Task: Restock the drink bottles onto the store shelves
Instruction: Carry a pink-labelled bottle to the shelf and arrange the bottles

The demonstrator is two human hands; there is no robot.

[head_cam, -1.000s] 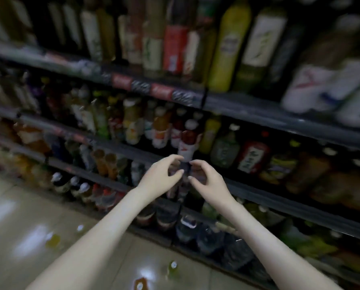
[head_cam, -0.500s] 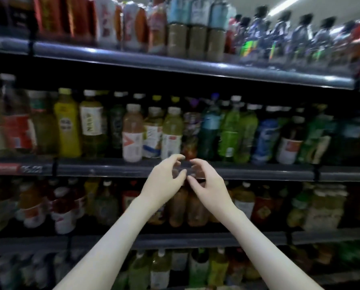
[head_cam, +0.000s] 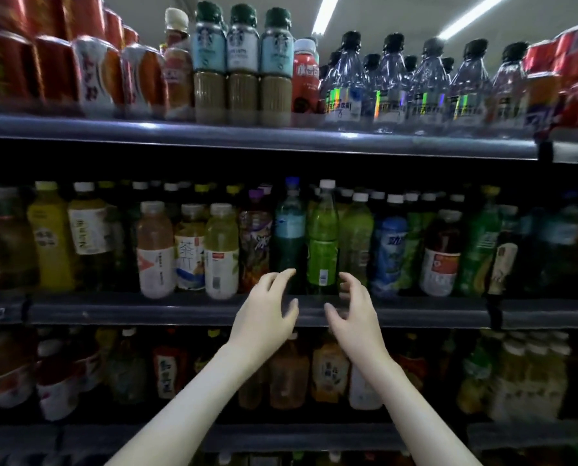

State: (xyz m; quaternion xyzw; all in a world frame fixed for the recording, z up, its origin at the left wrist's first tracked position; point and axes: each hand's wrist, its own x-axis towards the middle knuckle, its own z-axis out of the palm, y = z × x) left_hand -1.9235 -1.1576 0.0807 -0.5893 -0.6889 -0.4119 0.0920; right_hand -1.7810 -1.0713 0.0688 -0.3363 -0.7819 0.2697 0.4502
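The left hand and right hand hover with each grip wide, fingers loosely curled, holding nothing. The green bottle stands upright on the middle shelf, just beyond and between both grips, with a teal bottle beside it, beyond the left grip.

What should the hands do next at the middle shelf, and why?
Probably draw both back for another bottle: the left hand and right hand are open and empty, and the green bottle stands upright on the shelf between them.
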